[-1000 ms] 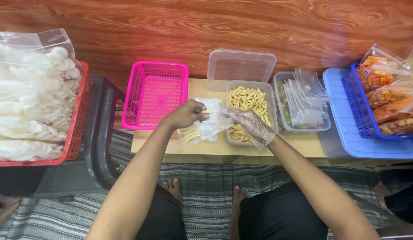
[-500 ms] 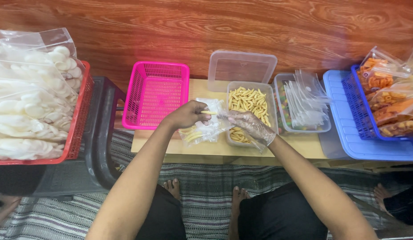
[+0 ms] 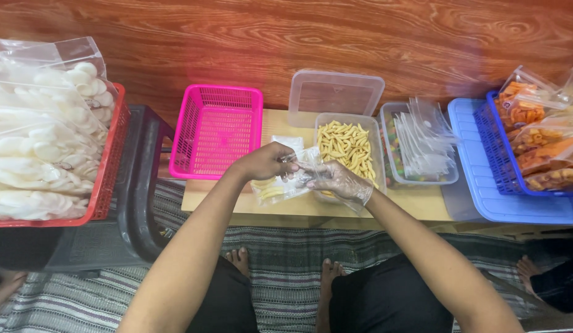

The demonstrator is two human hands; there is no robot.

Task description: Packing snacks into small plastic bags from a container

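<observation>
Left hand [image 3: 262, 163]: bare, pinches the top edge of the small clear bag [image 3: 279, 185].
Right hand [image 3: 333, 179]: in a clear glove, grips the same bag's mouth.
Small clear bag: above the low table [image 3: 416, 202], holds a few yellow sticks.
Clear tub [image 3: 348, 148]: yellow snack sticks.
Second tub [image 3: 416, 148]: coloured sweets under empty bags.
Pink basket [image 3: 216, 131]: nothing inside.
Blue basket [image 3: 527, 142]: packed orange snacks.
Red basket [image 3: 104, 166]: bagged white crackers.

Small clear bag [image 3: 280, 185], seemingly part-filled with yellow sticks, held above table.
</observation>
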